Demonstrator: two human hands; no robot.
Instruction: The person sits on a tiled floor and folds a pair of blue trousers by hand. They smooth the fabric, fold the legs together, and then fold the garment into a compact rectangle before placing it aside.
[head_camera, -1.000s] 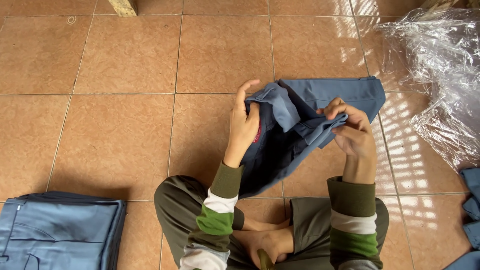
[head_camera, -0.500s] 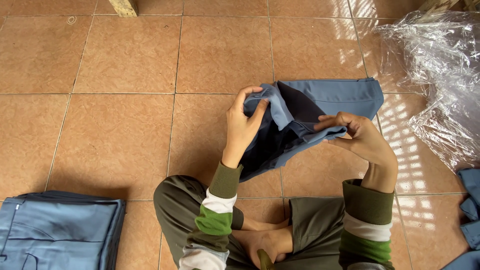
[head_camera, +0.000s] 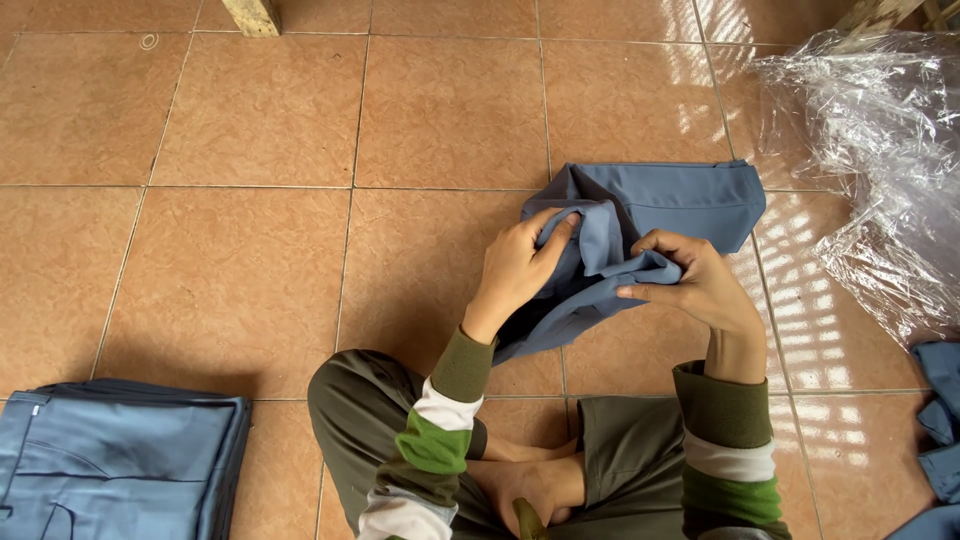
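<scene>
A blue garment (head_camera: 670, 205) lies partly on the tiled floor in front of my crossed legs. My left hand (head_camera: 518, 265) grips a bunched fold at its left side. Just to the right, my right hand (head_camera: 690, 283) pinches another fold of the same cloth, the fingers closed on it. Both hands hold the near part of the garment slightly off the floor, while its far edge rests flat on the tiles. My sleeves are olive with green and white stripes.
A stack of folded blue garments (head_camera: 115, 465) sits at the lower left. Crumpled clear plastic wrap (head_camera: 875, 160) lies at the upper right. More blue cloth (head_camera: 940, 400) shows at the right edge. A wooden leg (head_camera: 252, 15) stands at the top.
The garment has come down from a raised, bunched hold and spread flatter on the floor. My right hand moved down and right, then closed in on a fold near the left hand.
</scene>
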